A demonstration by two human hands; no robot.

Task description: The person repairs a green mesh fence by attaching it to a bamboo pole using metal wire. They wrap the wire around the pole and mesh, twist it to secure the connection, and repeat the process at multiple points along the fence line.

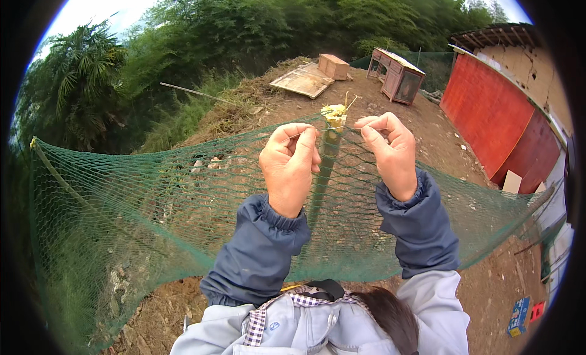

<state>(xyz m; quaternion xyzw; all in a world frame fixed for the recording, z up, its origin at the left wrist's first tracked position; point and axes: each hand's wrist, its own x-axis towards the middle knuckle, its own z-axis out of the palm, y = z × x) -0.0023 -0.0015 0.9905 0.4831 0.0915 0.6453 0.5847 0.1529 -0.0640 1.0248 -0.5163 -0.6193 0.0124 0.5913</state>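
A green mesh net [195, 199] hangs across in front of me, its top edge running past an upright wooden post [328, 159]. The post's pale, splintered top [334, 112] rises just above the net. My left hand [287, 169] is on the near left of the post, thumb and forefinger pinched on a thin pale strand [332, 128]. To the right of the post, my right hand [392, 159] pinches the strand's other side between thumb and fingertips. The strand stretches between both hands at the post, below its top. Whether it is wire or string I cannot tell.
Another pole [64, 172] holds the net up at the far left. Beyond, on a dirt slope, are a wooden board [303, 80], a wooden box [334, 67] and a cabinet [401, 79]. Red panels [488, 114] line the right. A blue carton [519, 316] lies at lower right.
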